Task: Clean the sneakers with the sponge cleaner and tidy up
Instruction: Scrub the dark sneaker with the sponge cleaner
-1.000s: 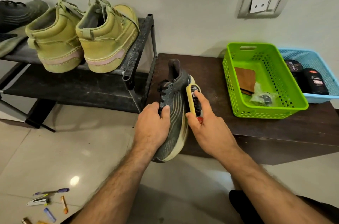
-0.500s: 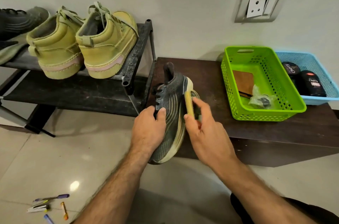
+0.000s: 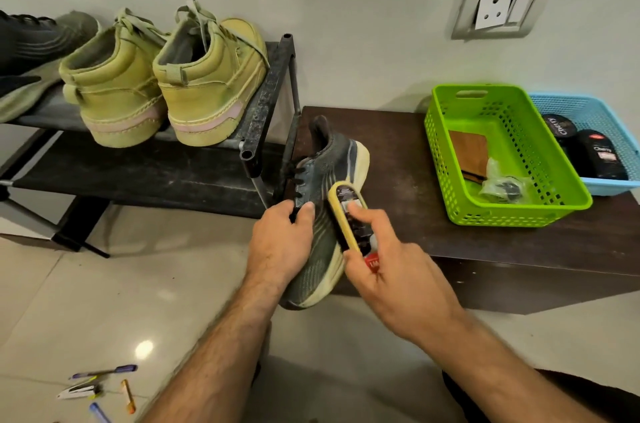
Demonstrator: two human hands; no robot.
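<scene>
Right hand (image 3: 391,270) fingers curl round the sponge cleaner (image 3: 349,218), pressing its yellow foam against the dark sneaker (image 3: 322,214). Left hand (image 3: 280,242) grips the sneaker by its laces at the near edge of the low table (image 3: 398,152). Both forearms reach forward. Cleaning looks midway; tidying into the green basket (image 3: 502,214), right of the sneaker, remains.

sponge cleaner (image 3: 349,218) turned, label up, lower on sneaker (image 3: 323,214).

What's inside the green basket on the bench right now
Inside the green basket: a brown wooden-looking block and a clear plastic bag holding something dark. The bag covers the block's lower corner.
</scene>
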